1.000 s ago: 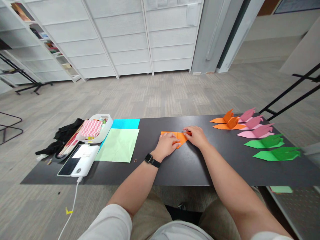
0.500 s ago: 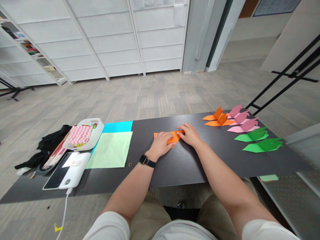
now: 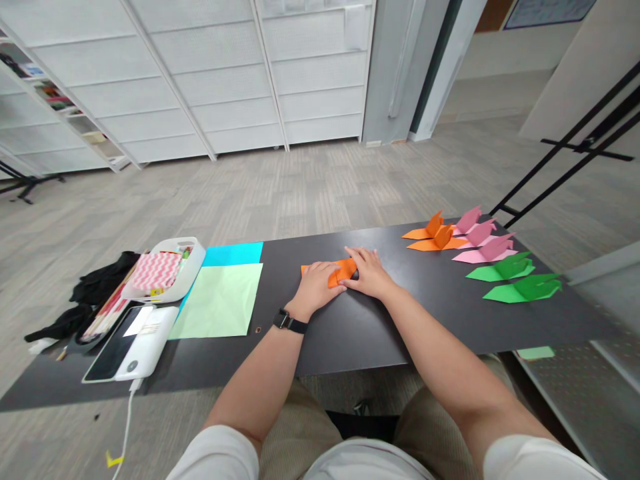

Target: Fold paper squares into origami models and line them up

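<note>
A folded piece of orange origami paper [image 3: 342, 272] lies on the dark table in front of me, partly covered by my hands. My left hand [image 3: 318, 287], with a black watch on the wrist, rests over its left part and holds it down. At its right end, my right hand [image 3: 369, 272] grips the paper, fingers at the far edge and thumb at the near side. The two thumbs come close together at the near edge. The undersides of the fingers are hidden.
Several folded paper cranes, among them a green one [image 3: 525, 289] and a pink one [image 3: 487, 251], stand at right. At left lie pale green paper [image 3: 217, 300], blue paper [image 3: 235, 254], a white box [image 3: 193, 267], and a white power bank [image 3: 147, 343] with a cable on a tablet-like device.
My right hand has moved left and nearer to my left hand, its thumb now at the paper's near edge. Less of the paper's right end shows.
</note>
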A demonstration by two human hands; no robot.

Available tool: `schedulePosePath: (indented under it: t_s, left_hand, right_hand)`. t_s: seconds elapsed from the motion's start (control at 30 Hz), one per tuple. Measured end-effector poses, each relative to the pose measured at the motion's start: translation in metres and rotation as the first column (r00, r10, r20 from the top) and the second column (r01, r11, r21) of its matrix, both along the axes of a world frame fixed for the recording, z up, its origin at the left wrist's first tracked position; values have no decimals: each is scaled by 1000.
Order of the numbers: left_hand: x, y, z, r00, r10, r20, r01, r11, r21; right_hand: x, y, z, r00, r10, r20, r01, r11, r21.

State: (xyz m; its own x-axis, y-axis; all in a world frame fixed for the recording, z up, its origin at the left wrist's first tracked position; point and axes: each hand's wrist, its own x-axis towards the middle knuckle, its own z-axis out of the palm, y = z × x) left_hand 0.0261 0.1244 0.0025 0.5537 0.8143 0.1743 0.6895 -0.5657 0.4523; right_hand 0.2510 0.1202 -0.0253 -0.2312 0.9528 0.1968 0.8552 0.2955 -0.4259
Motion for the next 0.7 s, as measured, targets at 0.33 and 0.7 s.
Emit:
schedulePosePath:
  t_s: [0.33,0.7]
  left_hand:
    - [0,0,-2,1000,-20,-16,20,1000,-4]
    - [2,-1,-5,1000,-21,-11,21,1000,-9]
  right_hand:
    - [11,8,-10,984,-177,25,177,984,-19]
    - [27,15,-9,958,-283,45,284,958,-23]
